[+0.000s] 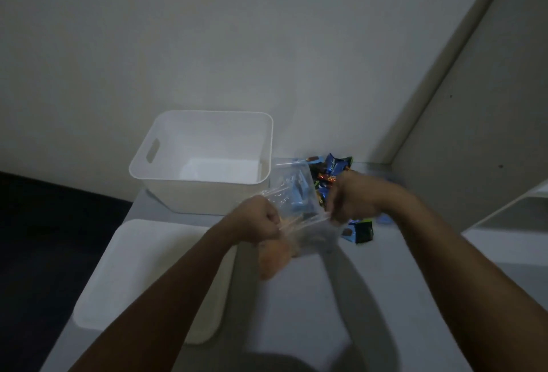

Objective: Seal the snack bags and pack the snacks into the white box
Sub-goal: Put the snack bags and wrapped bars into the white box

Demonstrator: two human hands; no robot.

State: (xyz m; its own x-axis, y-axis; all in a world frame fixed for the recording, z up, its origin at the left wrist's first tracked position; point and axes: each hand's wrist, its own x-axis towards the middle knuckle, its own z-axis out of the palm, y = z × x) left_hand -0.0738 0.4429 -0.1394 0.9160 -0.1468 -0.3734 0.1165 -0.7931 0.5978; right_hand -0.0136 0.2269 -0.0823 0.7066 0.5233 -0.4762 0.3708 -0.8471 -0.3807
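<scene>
Now both hands, left hand (pixel 258 218) and right hand (pixel 351 198), pinching clear snack bag (pixel 299 235).

the white box (pixel 204 161) is an open-topped rectangular plastic bin with rounded corners and a slot handle in its left wall. it stands upright at the far end of the table; its interior appears to hold nothing. a clear snack bag (pixel 299 223) is held above the table just in front of the box's right corner, its top edge stretched level between the two hands; orange contents, blurred, hang in its lower part. a second clear bag (pixel 292 186) lies behind it, touching the box wall. loose wrapped snacks (pixel 332 168), blue, orange and dark, lie heaped right of the box; one dark-blue packet (pixel 358 232) lies apart, nearer.
</scene>
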